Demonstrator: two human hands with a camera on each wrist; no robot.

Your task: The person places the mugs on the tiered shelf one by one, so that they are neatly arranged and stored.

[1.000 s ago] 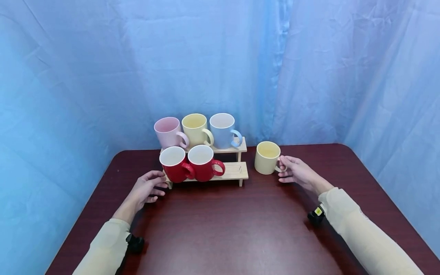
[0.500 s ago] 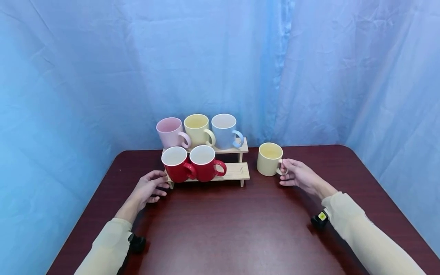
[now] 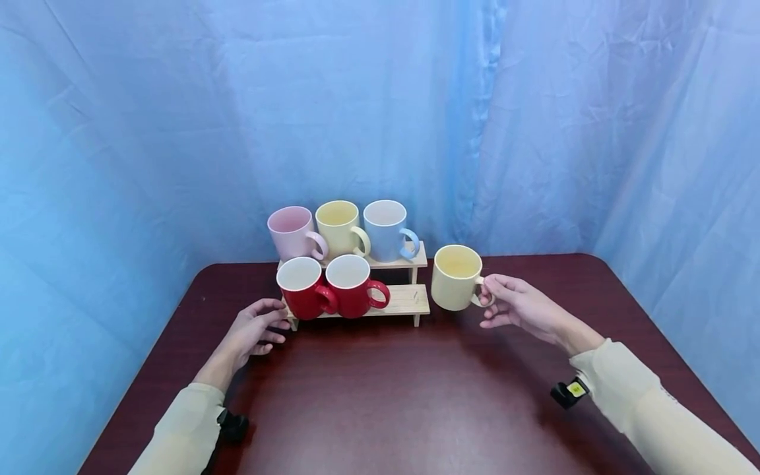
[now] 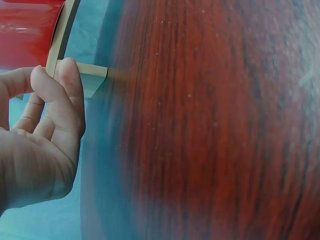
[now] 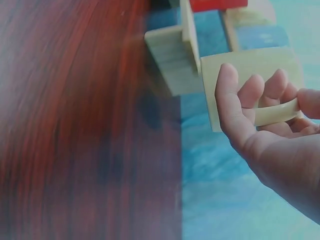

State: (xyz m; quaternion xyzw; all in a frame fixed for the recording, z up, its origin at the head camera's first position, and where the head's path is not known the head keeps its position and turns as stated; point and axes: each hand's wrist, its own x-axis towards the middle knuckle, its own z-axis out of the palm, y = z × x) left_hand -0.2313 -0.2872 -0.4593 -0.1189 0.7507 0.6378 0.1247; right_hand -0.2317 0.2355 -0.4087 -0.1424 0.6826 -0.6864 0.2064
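A pale yellow mug (image 3: pixel 454 284) is held upright just right of the wooden rack. My right hand (image 3: pixel 513 303) grips it by its handle, with fingers and thumb around the handle in the right wrist view. It appears raised slightly off the table. My left hand (image 3: pixel 252 330) rests at the left end of the rack's lower shelf (image 3: pixel 406 300), fingers loosely bent and touching the wood near a leg (image 4: pixel 92 75). Two red mugs with white insides, a left one (image 3: pixel 299 287) and a right one (image 3: pixel 350 287), stand on that shelf beside my left hand.
On the upper shelf (image 3: pixel 388 265) stand a pink mug (image 3: pixel 292 234), another yellow mug (image 3: pixel 338 231) and a light blue mug (image 3: pixel 386 234). All handles point right. The dark red-brown table (image 3: pixel 380 389) stretches in front. Blue curtains (image 3: pixel 356 99) hang behind and at both sides.
My right hand has lifted the yellow mug and brought it a little left, toward the rack. My left hand stays at the rack's left end. The mugs on the rack have not moved.
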